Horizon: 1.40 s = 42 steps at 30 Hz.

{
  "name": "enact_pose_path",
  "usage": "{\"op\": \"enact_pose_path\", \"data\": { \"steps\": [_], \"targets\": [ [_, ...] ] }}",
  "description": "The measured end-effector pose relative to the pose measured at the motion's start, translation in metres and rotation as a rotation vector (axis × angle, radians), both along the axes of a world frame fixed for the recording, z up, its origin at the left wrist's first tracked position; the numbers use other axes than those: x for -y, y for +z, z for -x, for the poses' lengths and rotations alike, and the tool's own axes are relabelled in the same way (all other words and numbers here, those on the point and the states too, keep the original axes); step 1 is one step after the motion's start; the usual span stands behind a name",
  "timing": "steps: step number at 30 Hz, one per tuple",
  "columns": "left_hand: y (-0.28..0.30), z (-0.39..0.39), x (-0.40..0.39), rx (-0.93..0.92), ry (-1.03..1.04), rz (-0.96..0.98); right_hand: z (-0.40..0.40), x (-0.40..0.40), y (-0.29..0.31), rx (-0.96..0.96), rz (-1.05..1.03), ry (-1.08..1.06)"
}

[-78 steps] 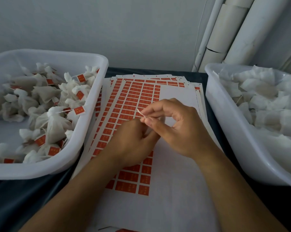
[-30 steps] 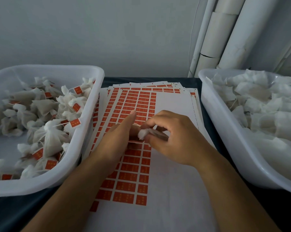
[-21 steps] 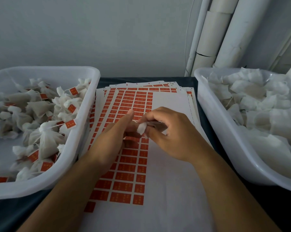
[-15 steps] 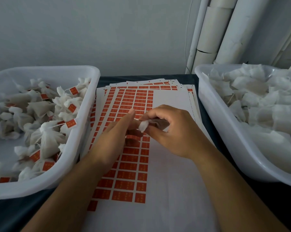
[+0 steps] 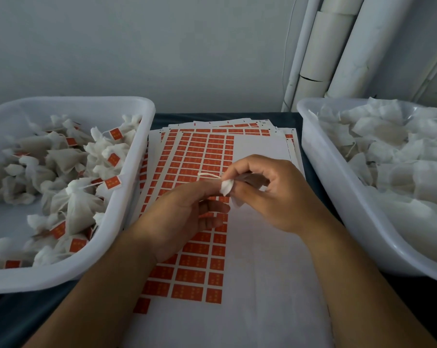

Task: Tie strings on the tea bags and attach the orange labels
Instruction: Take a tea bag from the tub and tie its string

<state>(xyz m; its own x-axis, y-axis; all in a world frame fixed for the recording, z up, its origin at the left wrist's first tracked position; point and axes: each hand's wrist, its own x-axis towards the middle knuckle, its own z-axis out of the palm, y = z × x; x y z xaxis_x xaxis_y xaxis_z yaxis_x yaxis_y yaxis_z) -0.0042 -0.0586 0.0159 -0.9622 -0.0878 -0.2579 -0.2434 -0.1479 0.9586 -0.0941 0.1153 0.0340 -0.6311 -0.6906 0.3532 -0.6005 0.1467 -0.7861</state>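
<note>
Plain grey-white wall (image 5: 142, 46) behind a table covered in dark cloth (image 5: 19, 320). White pipes (image 5: 320, 51) rise in the right corner, one cracked at a joint; a thin cable (image 5: 286, 46) hangs alongside. Lighting soft, diffuse.

A stack of label sheets (image 5: 257, 151) lies in the middle of the table (image 5: 16, 320), between two tubs. The left tub (image 5: 127, 197) holds tied tea bags (image 5: 76, 207) with labels; the right tub (image 5: 338, 187) holds loose tea bags (image 5: 393, 151). Both hands meet above the sheets, the left hand (image 5: 179, 217) beside the right hand (image 5: 272, 194), with pipes (image 5: 338, 46) standing behind the right tub.
</note>
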Motion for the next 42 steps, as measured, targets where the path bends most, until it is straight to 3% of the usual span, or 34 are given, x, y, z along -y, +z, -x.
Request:
{"op": "enact_pose_path", "data": {
  "steps": [3, 7, 10, 14, 24, 29, 33, 42],
  "targets": [
    [0.001, 0.0, 0.002, 0.013, 0.025, -0.05, 0.0, -0.001, 0.001, 0.022, 0.039, 0.011],
    [0.001, -0.002, 0.002, -0.03, 0.051, 0.09, -0.001, 0.0, 0.002, 0.034, 0.079, 0.027],
    [0.001, -0.005, 0.0, -0.186, 0.081, 0.191, -0.001, 0.002, 0.002, 0.014, 0.114, 0.027],
    [0.004, -0.008, -0.006, -0.38, 0.107, 0.139, -0.004, 0.003, 0.004, 0.011, 0.196, 0.076],
    [0.011, -0.011, -0.007, -0.301, 0.09, -0.042, -0.003, 0.001, 0.004, 0.053, 0.238, 0.15],
    [0.007, -0.01, -0.009, -0.386, 0.096, 0.154, -0.002, 0.005, 0.002, 0.07, 0.278, 0.028],
    [0.002, -0.005, -0.014, -0.387, 0.216, 0.356, -0.002, 0.008, -0.004, 0.115, 0.212, -0.033],
    [0.004, -0.003, -0.017, -0.465, 0.351, 0.459, -0.002, 0.008, -0.002, 0.302, 0.102, -0.051]
  ]
}}
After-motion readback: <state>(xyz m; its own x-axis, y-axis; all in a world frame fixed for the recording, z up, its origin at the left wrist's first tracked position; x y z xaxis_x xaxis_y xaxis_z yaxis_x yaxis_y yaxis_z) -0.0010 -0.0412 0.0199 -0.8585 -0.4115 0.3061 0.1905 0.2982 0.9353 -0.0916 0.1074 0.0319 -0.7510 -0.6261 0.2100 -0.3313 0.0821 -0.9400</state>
